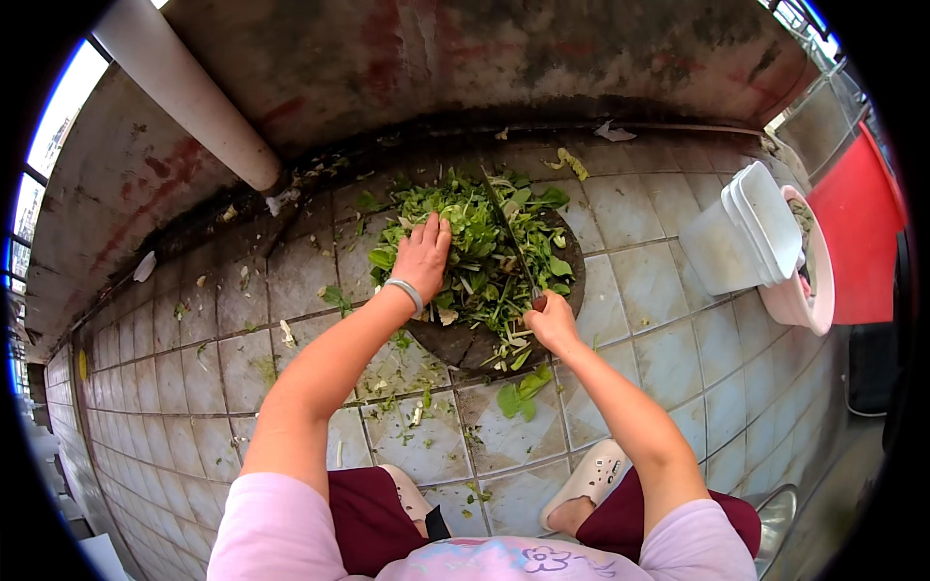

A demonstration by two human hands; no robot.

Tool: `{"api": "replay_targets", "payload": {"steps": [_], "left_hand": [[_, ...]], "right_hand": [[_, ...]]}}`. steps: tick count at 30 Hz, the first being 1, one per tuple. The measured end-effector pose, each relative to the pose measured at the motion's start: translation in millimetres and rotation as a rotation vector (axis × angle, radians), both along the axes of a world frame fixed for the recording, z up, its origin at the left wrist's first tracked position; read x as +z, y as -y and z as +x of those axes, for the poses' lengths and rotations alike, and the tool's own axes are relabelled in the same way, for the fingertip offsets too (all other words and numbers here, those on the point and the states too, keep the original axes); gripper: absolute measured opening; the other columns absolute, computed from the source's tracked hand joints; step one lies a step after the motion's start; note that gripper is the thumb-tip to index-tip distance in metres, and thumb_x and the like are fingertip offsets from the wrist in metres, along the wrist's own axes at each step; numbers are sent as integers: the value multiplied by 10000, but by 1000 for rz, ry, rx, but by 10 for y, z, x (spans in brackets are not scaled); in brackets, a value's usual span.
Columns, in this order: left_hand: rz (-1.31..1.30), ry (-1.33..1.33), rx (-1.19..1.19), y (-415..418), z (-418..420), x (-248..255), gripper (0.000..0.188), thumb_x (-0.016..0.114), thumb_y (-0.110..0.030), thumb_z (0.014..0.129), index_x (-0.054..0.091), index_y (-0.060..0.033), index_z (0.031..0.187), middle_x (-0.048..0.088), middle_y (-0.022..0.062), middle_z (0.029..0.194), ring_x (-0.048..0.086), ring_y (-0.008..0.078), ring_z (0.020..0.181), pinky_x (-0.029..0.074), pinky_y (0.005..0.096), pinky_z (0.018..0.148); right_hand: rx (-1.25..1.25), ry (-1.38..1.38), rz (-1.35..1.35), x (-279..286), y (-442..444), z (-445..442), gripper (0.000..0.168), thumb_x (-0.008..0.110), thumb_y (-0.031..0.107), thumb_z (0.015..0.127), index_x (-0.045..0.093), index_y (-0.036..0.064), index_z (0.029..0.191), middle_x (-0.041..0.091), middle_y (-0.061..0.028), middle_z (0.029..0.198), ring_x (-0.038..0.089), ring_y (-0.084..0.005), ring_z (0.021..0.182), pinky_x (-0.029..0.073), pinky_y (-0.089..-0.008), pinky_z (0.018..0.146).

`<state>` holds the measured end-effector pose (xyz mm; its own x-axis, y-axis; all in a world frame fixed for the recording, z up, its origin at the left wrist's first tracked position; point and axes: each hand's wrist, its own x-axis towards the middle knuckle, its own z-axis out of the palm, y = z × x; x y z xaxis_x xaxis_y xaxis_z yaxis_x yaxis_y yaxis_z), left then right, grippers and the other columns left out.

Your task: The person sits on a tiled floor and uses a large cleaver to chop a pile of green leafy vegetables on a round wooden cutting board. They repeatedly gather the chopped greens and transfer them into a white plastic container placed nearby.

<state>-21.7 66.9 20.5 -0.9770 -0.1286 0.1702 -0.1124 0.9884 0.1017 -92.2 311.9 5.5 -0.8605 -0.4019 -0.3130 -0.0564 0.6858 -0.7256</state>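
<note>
A heap of chopped leafy greens [465, 254] covers most of a dark round chopping board [450, 345] on the tiled floor. My left hand [426, 258] lies flat on the left side of the heap, fingers pointing away from me. At the board's right edge, my right hand [556, 319] is closed around the wooden handle of a long knife [508, 232]. Its dark blade stretches away from me across the greens, tip toward the far side. Leaves partly hide the board and may hide the blade's lower edge.
Loose leaves [524, 394] and scraps lie on the floor tiles [654, 283]. A white pipe [196, 94] comes down beside the stained wall [465, 65]. To the right stand stacked plastic containers [763, 218], a pink basin [819, 290] and a red object [857, 225].
</note>
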Motion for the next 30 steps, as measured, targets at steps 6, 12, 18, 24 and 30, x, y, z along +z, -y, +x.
{"api": "replay_targets", "payload": {"steps": [6,12,18,24,30], "left_hand": [[376,-317,44,187,160,-115,418,612,-41,821,555,-106,1229,476,159,1271,493,366,1123,480,414,832],[515,-459,185,68,98,-239,256,658,-38,737,655,-83,989,616,62,1042,566,277,980,430,399,852],[427,-577,341,-51,-32,-332,187,695,-63,697,679,-132,870,590,58,1024,492,280,1051,326,435,943],[536,-617,444,-56,27,-279,180,722,-72,676,610,-103,813,568,72,939,519,280,969,379,411,866],[487,-701,370,-156,-71,-398,198,741,-88,664,591,-85,794,606,44,872,535,273,990,336,427,910]], "right_hand": [[-46,-293,-450,1034,316,-355,174,588,119,680,488,-18,720,522,-90,589,478,-175,548,399,-331,522],[-110,-433,-507,576,577,-406,134,617,79,752,509,5,719,542,-92,584,505,-178,531,422,-320,535],[57,-20,89,140,405,-351,134,591,115,697,552,-9,729,582,-134,614,581,-257,571,458,-360,569],[-56,-222,-555,1283,751,-131,180,613,132,713,547,-35,728,587,-147,614,544,-230,562,451,-340,576],[147,-175,315,-191,328,-428,203,606,148,698,599,-42,768,634,-204,715,630,-317,696,490,-382,658]]}}
